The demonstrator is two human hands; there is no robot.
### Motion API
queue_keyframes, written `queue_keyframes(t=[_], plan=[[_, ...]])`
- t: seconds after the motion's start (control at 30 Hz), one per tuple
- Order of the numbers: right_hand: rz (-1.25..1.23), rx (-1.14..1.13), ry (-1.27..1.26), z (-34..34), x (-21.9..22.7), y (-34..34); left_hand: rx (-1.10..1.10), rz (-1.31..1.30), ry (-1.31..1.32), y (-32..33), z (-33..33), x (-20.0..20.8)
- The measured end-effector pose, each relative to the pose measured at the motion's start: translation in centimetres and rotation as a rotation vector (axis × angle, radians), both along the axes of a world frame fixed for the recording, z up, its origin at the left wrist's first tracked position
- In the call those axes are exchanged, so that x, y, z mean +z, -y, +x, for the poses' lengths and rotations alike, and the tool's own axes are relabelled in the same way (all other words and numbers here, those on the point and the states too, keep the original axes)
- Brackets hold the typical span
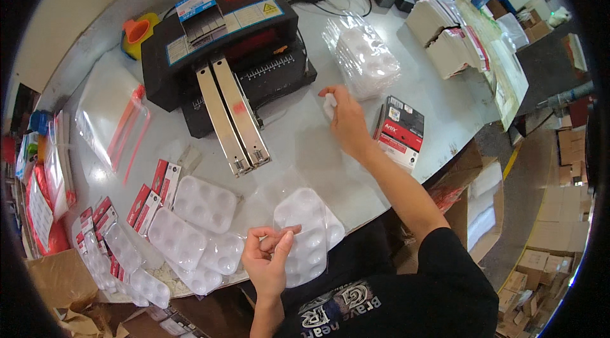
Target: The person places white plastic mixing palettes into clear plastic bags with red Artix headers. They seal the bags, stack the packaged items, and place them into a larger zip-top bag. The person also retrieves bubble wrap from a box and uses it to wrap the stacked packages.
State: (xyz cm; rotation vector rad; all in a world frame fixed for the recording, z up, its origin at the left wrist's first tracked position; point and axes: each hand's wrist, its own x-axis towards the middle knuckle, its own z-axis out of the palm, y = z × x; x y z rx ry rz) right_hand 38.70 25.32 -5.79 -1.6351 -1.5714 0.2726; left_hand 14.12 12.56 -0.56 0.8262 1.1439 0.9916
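My left hand (268, 262) is curled at the left edge of a white palette tray with round wells (305, 236) in a clear bag, thumb and forefinger over it. The tray overhangs the table's near edge, and part of another white tray (335, 230) shows beneath it. Farther forward, my right hand (348, 120) is closed around a small crumpled white piece (330, 106), whose kind I cannot make out. Just right of that hand lies a stack of red and black printed cards (401, 129). Beyond it sits a pile of clear plastic bags (368, 61).
A black machine (222, 33) with a red display and metal rails (234, 115) stands at the back left. Bagged trays with red cards (178, 236) cover the near left. Clear bags with red strips (114, 115) lie beside the machine. Cardboard stacks (448, 39) stand far right.
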Motion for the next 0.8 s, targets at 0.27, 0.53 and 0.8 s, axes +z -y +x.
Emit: queue_keyframes(t=[0.27, 0.53, 0.8], plan=[[-0.098, -0.041, -0.164, -1.6, 2.3, 1.6, -0.016, -0.041, -0.014, 0.4, -0.6, 0.1], [-0.468, 0.011, -0.605, -1.1, 2.8, 2.0, -0.037, -0.042, 0.018, 0.6, -0.1, 0.0], [-0.331, 0.165, -0.799, -1.7, 3.2, 2.8, -0.060, -0.049, 0.010, 0.7, -0.1, 0.0]])
